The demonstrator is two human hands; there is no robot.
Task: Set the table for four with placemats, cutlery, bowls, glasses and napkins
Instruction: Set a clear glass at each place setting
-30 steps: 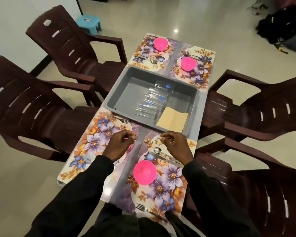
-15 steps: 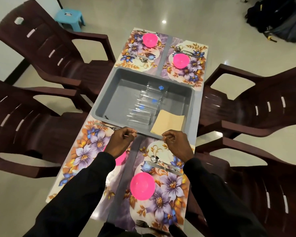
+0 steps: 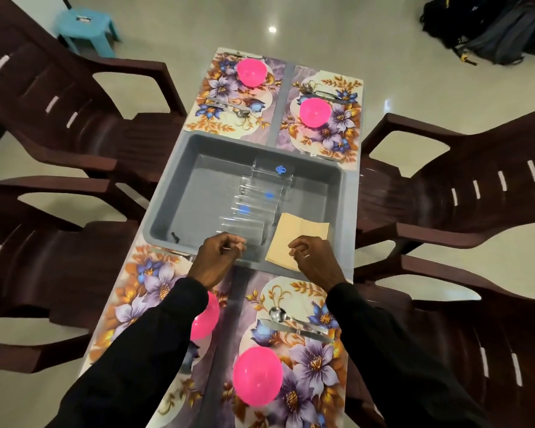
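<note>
Four floral placemats cover the narrow table; the near right one (image 3: 309,366) carries a pink bowl (image 3: 257,379), a spoon and a knife (image 3: 294,324). My left sleeve partly hides the pink bowl (image 3: 206,316) on the near left mat (image 3: 142,291). Both far mats hold pink bowls (image 3: 250,72) (image 3: 315,112) and cutlery. Several clear glasses (image 3: 260,196) lie in a row inside the grey tub (image 3: 167,193), beside tan napkins (image 3: 303,233). My left hand (image 3: 217,261) has curled fingertips at the nearest glass. My right hand (image 3: 315,261) hovers curled over the napkins' near edge.
Two dark brown plastic chairs stand on each side of the table, left (image 3: 59,118) and right (image 3: 476,196). A blue stool (image 3: 85,26) stands at the far left on the floor. Dark backpacks (image 3: 491,29) lie at the far right.
My left hand let go of the near left pink bowl on its mat. Both hands moved forward from the near mats to the tub's near edge.
</note>
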